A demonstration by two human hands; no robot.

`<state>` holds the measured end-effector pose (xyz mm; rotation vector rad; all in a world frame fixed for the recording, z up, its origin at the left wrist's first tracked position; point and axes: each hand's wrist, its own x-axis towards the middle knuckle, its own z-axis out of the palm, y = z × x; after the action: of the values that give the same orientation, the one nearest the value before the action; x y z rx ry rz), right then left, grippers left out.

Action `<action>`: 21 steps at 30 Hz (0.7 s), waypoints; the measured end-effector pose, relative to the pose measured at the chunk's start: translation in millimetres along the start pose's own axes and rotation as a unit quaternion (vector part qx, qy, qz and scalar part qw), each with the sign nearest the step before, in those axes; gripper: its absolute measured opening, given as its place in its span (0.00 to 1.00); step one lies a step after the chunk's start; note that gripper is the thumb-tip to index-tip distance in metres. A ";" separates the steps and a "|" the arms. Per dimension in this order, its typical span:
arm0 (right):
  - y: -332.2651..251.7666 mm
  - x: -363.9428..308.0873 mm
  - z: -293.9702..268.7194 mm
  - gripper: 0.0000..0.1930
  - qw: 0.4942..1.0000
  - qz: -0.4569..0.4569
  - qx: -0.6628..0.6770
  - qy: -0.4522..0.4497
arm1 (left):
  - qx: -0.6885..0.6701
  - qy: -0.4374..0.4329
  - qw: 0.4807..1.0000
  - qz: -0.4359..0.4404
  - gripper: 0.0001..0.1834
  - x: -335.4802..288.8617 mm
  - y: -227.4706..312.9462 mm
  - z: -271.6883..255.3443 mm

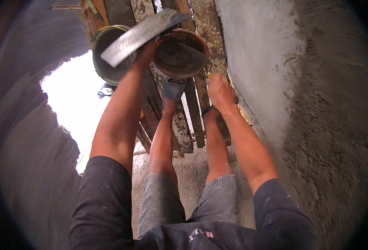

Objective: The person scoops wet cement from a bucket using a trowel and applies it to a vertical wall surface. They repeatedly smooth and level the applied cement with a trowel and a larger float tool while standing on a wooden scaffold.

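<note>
My left arm reaches up to a long, flat metal plastering float (144,35), slightly blurred and tilted, its right end higher. My left hand (149,46) is mostly hidden under the float and holds it from below. Beneath the float's right part sits a round reddish-rimmed tub (206,46) with wet grey mortar (175,54) inside. At the tub's right side my right hand (220,91) is closed round the yellowish handle of a trowel (210,76). The trowel's blade seems to lie in the tub, hard to make out against the mortar.
A dark bucket (104,73) stands left of the tub. Both are on spaced wooden planks (182,129), where my feet also stand. A grey plastered wall (259,54) rises at the right, rougher and darker further right. At the left a bright ragged opening (73,91) breaks a dark wall.
</note>
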<state>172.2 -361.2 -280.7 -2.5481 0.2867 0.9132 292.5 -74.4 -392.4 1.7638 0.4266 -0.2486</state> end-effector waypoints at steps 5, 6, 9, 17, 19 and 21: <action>21.7 33.5 27.3 0.16 0.994 -0.070 -0.062 0.051 | -0.013 -0.118 0.989 -0.086 0.40 56.1 -50.5 -8.0; 22.7 36.0 26.9 0.16 0.993 -0.085 -0.060 0.058 | -0.021 -0.131 0.984 -0.120 0.41 58.2 -55.8 -10.4; 42.9 41.7 35.4 0.16 0.992 -0.084 -0.081 0.057 | -0.085 -0.155 0.965 -0.193 0.40 42.9 -37.5 14.4; 35.2 77.5 29.9 0.17 0.980 -0.096 -0.160 0.064 | -0.066 -0.055 0.993 -0.082 0.39 18.3 -59.5 44.1; 35.3 91.4 31.8 0.16 0.972 -0.082 -0.210 0.061 | -0.041 -0.035 0.997 -0.056 0.40 5.7 -45.9 63.6; 32.2 98.3 26.3 0.16 0.974 -0.083 -0.206 0.044 | -0.017 -0.014 0.999 -0.037 0.41 -12.1 -34.7 79.3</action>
<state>222.0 -383.2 -372.5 -2.9398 -0.1033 0.8691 271.9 -146.6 -437.1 1.7120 0.4739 -0.3171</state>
